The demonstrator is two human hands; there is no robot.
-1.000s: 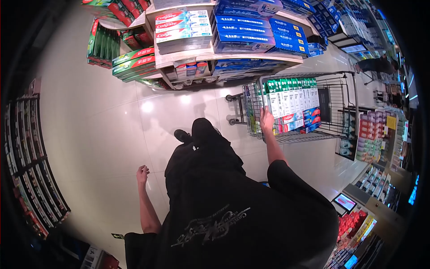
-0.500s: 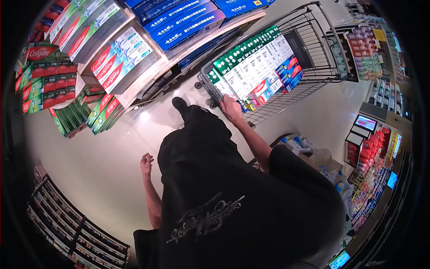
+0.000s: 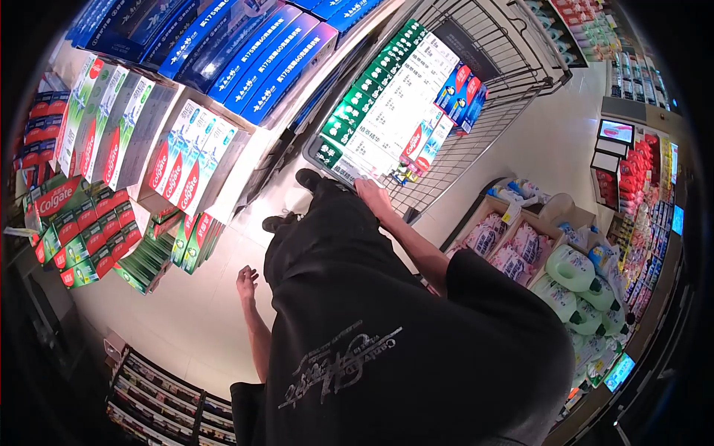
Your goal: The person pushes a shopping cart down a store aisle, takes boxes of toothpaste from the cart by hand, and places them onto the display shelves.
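Observation:
My right hand [image 3: 374, 199] is closed on the near-end rim of a metal shopping cart [image 3: 487, 145]. Inside the cart lie green-and-white cartons [image 3: 394, 97] in a long row, with red-and-blue Colgate toothpaste boxes [image 3: 424, 141] and blue-and-red boxes [image 3: 460, 98] along one side. A few small colourful packs [image 3: 405, 175] sit in the cart's corner close to my right hand. My left hand [image 3: 248, 282] hangs beside my leg, its fingers loosely bent and apart, with nothing visible in them.
A display stand ahead and left carries blue toothpaste boxes [image 3: 260, 67] and Colgate boxes [image 3: 195, 160]. Green-and-red boxes [image 3: 85, 230] are stacked at its end. On the right, a bin [image 3: 513, 238] holds pink packs beside pale green bottles [image 3: 573, 267]. Dark shelving [image 3: 160, 394] stands lower left.
The view has turned and shifted; the display appears lower and more of the right-hand bins shows. Both feet are now visible. My right hand stays on the cart rim, and my left still hangs.

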